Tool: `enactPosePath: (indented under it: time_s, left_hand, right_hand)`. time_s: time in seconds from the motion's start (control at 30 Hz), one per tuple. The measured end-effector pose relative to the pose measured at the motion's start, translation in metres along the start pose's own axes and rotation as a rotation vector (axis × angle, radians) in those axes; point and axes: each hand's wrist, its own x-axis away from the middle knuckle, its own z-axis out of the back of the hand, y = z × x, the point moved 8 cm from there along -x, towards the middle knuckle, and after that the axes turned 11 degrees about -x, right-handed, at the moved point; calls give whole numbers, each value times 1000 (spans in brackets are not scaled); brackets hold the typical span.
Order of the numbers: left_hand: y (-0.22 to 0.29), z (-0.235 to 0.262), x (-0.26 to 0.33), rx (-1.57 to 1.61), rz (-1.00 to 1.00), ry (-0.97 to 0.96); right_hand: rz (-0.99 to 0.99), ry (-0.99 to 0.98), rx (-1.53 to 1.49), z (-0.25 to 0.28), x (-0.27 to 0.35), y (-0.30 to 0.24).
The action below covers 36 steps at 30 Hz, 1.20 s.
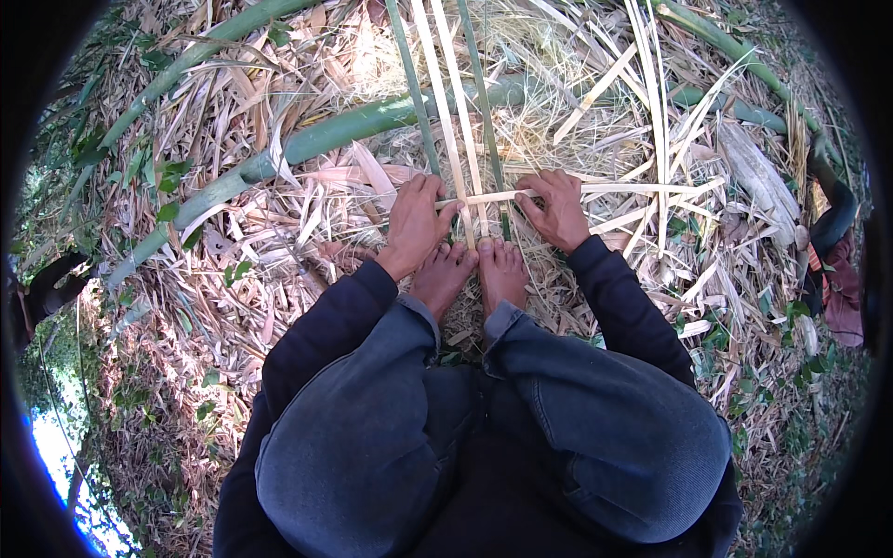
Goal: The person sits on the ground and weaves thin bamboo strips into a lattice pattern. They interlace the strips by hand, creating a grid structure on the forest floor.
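Observation:
Two pale bamboo strips point(443, 113) and two green bamboo strips point(483, 104) run lengthwise away from me, their near ends at my bare feet point(503, 272). A pale cross strip point(614, 189) lies across them just beyond my toes and stretches far out to the right. My left hand point(415, 226) pinches its left end between thumb and fingers, beside the left green strip. To the right of the lengthwise strips, my right hand point(557, 210) is closed on the same cross strip with thumb and fingers. Exact over-and-under crossings are too small to tell.
A thick green bamboo pole point(346, 127) lies across the ground beyond my hands. Loose pale strips point(657, 121) and shavings lie at the right, near a weathered piece of wood point(758, 179). Dry leaves cover the ground. Dark red cloth point(842, 293) shows at the far right.

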Motion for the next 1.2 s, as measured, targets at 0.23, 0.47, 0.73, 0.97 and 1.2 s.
enactPosePath:
  time_s: [0.23, 0.47, 0.73, 0.97, 1.2]
  left_hand:
    - [0, 1, 0, 1, 3, 12]
    - [-1, 0, 0, 3, 7, 13]
    - [-1, 0, 0, 3, 15, 6]
    - [-2, -3, 0, -7, 47, -79]
    - [-1, 0, 0, 0, -1, 17]
  right_hand:
    - [5, 12, -8, 1, 0, -1]
    - [7, 12, -2, 0, 0, 0]
    - [8, 7, -8, 0, 0, 0]
    - [8, 5, -5, 0, 0, 0]
    - [14, 11, -2, 0, 0, 0]
